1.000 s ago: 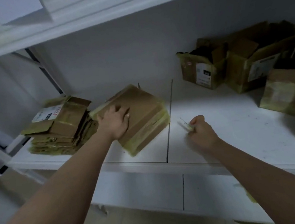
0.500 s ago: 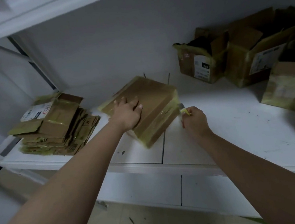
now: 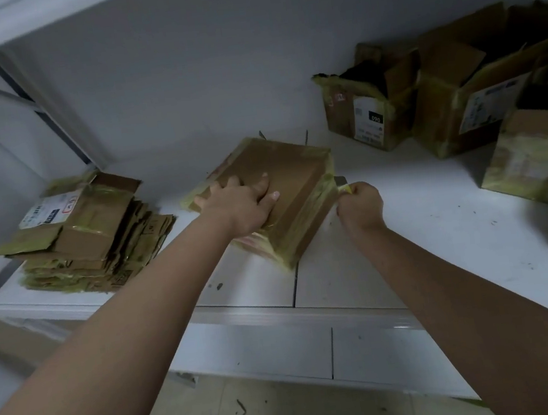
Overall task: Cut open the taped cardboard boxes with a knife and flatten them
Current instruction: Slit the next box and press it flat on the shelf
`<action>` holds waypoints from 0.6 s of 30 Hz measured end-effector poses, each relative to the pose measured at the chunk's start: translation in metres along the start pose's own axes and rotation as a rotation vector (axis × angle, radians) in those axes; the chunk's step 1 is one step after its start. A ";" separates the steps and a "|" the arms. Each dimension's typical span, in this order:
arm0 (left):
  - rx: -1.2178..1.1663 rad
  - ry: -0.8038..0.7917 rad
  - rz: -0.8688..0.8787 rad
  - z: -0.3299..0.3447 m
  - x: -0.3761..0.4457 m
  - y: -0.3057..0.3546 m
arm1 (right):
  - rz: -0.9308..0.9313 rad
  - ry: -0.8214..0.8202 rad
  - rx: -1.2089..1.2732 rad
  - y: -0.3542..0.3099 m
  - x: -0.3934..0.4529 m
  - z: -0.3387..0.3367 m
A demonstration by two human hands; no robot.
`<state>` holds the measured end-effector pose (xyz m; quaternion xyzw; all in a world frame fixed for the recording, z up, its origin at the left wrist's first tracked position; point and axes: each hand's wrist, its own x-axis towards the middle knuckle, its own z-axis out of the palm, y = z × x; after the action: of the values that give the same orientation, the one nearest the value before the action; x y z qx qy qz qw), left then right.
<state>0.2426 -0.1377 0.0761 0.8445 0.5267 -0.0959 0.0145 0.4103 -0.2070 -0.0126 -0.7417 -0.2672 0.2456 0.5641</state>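
The taped box (image 3: 274, 197) sits mid-table (image 3: 440, 221), its long axis running from 11 o'clock to 5 o'clock. The left hand (image 3: 241, 204) lies flat on its top face, fingers spread and pressing it steady. The right hand (image 3: 360, 205) is fisted round a knife (image 3: 341, 181), whose short blade tip meets the box's right-hand taped edge, at 3 o'clock from the left hand. The right hand is nearer that seam, so the cut probably runs along the edge toward 5 o'clock. Flattened boxes (image 3: 86, 233) are stacked at 9 o'clock; opened boxes (image 3: 458, 91) wait at 2 o'clock.
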 end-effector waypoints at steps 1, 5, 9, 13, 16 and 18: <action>0.016 -0.001 -0.003 -0.001 -0.003 0.002 | 0.012 0.007 -0.002 -0.002 0.002 0.002; 0.037 0.003 0.046 -0.003 -0.010 0.008 | 0.077 0.025 0.027 -0.010 0.016 0.009; -0.153 -0.011 0.110 0.010 -0.011 0.007 | 0.093 -0.046 0.006 -0.011 0.033 0.006; -0.187 0.015 0.130 0.020 -0.007 0.006 | 0.125 -0.152 -0.052 -0.010 0.036 -0.005; -0.175 0.024 0.128 0.022 -0.006 0.007 | 0.113 -0.288 -0.156 -0.010 0.017 -0.002; -0.173 0.031 0.117 0.023 -0.007 0.008 | 0.074 -0.328 -0.157 -0.007 -0.002 0.003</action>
<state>0.2436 -0.1502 0.0540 0.8708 0.4829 -0.0361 0.0851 0.4062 -0.2049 -0.0066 -0.7428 -0.3465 0.3623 0.4438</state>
